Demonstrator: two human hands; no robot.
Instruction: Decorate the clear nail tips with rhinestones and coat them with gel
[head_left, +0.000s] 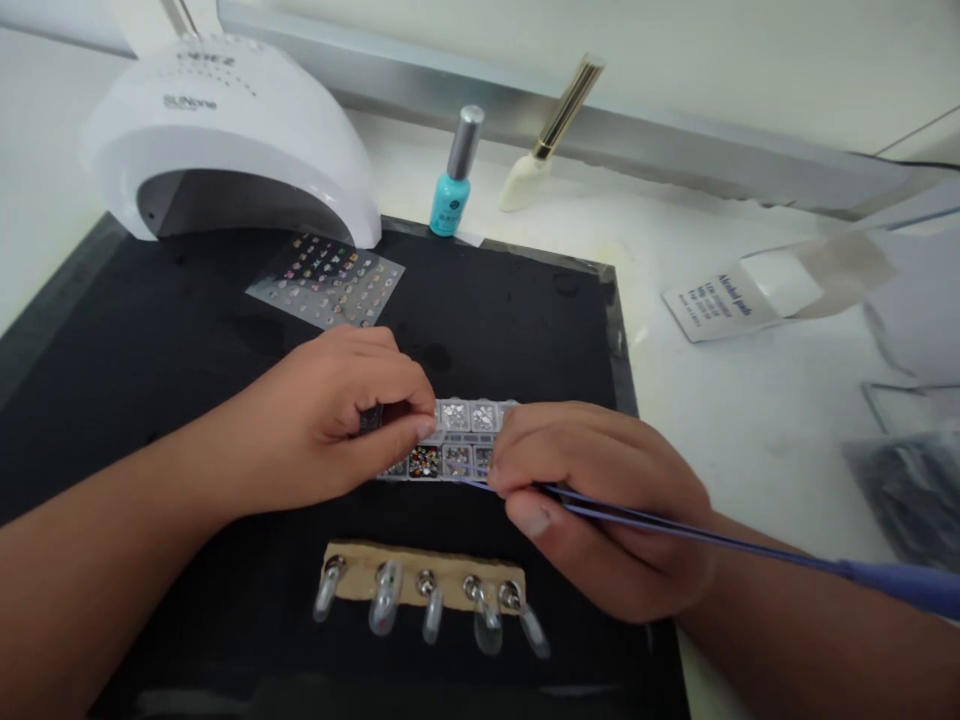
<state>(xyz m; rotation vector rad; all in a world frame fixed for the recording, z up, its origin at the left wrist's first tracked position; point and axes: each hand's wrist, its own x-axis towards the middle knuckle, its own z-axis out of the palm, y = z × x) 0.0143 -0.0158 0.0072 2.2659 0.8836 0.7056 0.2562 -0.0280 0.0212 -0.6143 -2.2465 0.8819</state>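
My left hand (pixel 330 420) pinches the left end of a clear compartment case of rhinestones (pixel 457 440), and a small dark piece shows between its fingers. My right hand (pixel 600 500) grips long blue tweezers (pixel 675 525), whose tips reach into the case's near row. The fingers of my right hand hide the case's right end. Below the case, a cardboard strip (pixel 424 575) holds several clear nail tips (pixel 386 600) on small stands, close to neither hand. A sheet of nail gems (pixel 326 280) lies beyond my left hand on a black mat (pixel 510 340).
A white UV nail lamp (pixel 225 140) stands at the mat's far left corner. Behind the mat are a teal polish bottle (pixel 456 170) and a gold-handled brush (pixel 551 130). An alcohol pad packet (pixel 720 300) and a dark plastic bag (pixel 911 495) lie to the right.
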